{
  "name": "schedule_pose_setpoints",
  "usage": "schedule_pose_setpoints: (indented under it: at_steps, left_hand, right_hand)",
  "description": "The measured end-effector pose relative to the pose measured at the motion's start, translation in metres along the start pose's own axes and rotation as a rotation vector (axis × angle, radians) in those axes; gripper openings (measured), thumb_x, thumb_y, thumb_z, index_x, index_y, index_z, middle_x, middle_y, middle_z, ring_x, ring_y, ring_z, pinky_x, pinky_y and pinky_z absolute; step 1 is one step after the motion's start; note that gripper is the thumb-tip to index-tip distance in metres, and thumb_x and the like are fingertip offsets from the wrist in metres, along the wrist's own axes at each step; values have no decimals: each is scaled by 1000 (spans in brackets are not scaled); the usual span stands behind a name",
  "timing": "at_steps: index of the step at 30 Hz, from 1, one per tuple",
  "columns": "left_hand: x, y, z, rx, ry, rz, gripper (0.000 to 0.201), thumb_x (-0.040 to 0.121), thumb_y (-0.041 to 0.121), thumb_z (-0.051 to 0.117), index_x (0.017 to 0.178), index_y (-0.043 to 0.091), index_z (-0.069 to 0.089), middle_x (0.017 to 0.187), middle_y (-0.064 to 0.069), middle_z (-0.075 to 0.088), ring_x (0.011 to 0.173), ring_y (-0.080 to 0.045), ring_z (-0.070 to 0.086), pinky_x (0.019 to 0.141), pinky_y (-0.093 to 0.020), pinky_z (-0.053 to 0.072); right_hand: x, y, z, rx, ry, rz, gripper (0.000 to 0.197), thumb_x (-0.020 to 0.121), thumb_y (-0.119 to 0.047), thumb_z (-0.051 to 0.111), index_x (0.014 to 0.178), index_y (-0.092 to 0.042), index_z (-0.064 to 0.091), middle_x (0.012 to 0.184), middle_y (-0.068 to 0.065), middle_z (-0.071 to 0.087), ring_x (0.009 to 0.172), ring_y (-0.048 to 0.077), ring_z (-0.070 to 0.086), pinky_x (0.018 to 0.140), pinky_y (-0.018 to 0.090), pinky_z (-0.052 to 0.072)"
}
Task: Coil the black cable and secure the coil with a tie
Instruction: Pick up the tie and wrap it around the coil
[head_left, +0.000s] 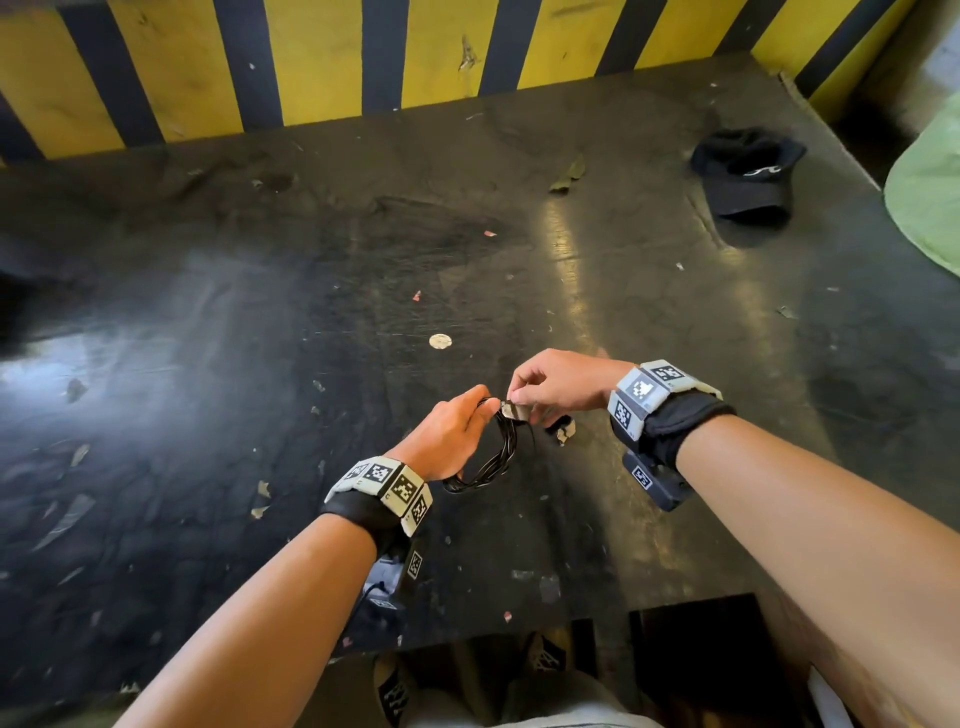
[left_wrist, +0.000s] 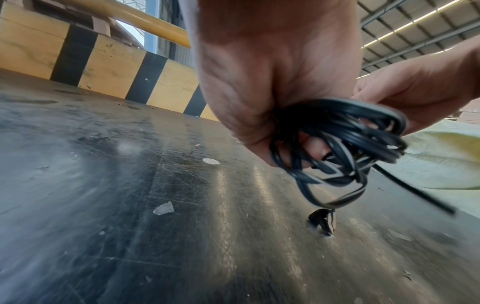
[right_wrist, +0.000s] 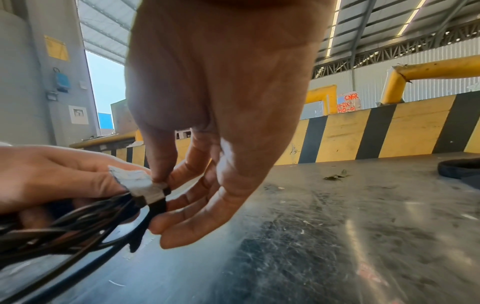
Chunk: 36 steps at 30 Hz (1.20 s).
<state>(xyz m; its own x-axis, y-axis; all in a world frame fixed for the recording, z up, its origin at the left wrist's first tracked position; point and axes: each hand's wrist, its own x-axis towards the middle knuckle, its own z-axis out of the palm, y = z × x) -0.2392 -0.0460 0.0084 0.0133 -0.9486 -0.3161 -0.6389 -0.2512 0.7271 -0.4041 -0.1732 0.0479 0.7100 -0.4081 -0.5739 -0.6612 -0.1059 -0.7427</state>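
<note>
The black cable (head_left: 491, 460) hangs as a coil of several loops above the dark table (head_left: 260, 322). My left hand (head_left: 457, 431) grips the top of the coil (left_wrist: 345, 142), its fingers curled through the loops. My right hand (head_left: 550, 387) pinches a strip-like tie (head_left: 514, 410), grey-white on one face and black on the other, that wraps the bundle (right_wrist: 78, 222) beside my left fingers. In the right wrist view the tie (right_wrist: 148, 187) is held between thumb and forefinger, its black tail hanging down. One loose cable end (left_wrist: 415, 197) sticks out to the right.
A small black-and-grey scrap (head_left: 563, 430) lies on the table just under my right hand. A black cap (head_left: 745, 174) sits at the far right, near a green sack (head_left: 930, 197). A yellow-and-black striped barrier (head_left: 363, 57) borders the table's far side. Bits of litter dot the surface.
</note>
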Motion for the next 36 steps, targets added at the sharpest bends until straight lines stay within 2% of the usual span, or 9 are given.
schedule_pose_setpoints:
  at_steps: [3,8,11,15,19,22,25,30,36]
  left_hand:
    - [-4,-2,-1,-6,-4,-9,32,109,39,34,93,15,46,66,-2,51,51,-13,44,51,-34,41]
    - [-12,-3,-1,1,26,-8,33,109,42,35,96,14,48,69,-4,54,55,-17,48,55,-45,45]
    - [-17,-3,-1,-22,46,-13,33,109,41,35,94,15,48,68,-3,53,55,-17,48,57,-50,48]
    - [-22,-3,1,-68,61,-10,30,109,40,36,84,25,43,66,2,48,49,-9,43,50,-37,45]
    - [-25,-3,4,-101,56,-6,29,110,37,35,84,26,43,66,3,46,42,-4,39,44,-23,37]
    - [-28,-1,7,-101,72,0,29,110,36,36,83,25,42,65,4,47,43,-4,40,45,-22,35]
    - [-29,0,9,-56,112,15,29,110,35,36,83,24,42,68,3,51,52,-8,41,47,-21,35]
    - [-31,1,13,-55,160,25,29,110,34,36,88,16,44,69,-1,54,55,-13,42,51,-27,36]
    - [-34,4,18,-70,171,24,27,110,32,37,88,18,44,68,0,54,54,-12,42,51,-27,37]
  right_hand:
    - [-2,1,7,23,51,-40,17,99,-19,61,101,-6,71,91,11,73,85,20,72,84,39,63]
    - [-9,9,23,184,190,-130,20,88,-16,77,101,-2,71,92,19,75,62,5,68,60,19,55]
    - [-9,17,36,292,282,-123,21,85,-20,81,97,-4,73,94,20,77,71,10,73,64,24,59]
    - [-12,24,53,498,353,-95,24,86,-16,79,100,3,74,99,23,77,89,28,75,83,41,63]
    - [-16,28,68,626,358,-78,24,88,-13,76,105,4,74,105,24,76,89,25,74,81,34,64]
    - [-19,29,76,718,349,-70,25,91,-11,73,110,4,72,104,24,76,80,21,75,70,27,64]
    - [-21,29,83,786,333,-72,24,92,-12,72,112,1,71,93,15,77,71,13,74,64,25,61]
    - [-19,32,86,802,279,-43,19,93,-15,71,109,-6,73,98,12,78,80,16,73,82,34,62]
    - [-22,33,88,814,229,-32,12,91,-11,73,102,-8,74,87,4,78,75,10,73,77,27,62]
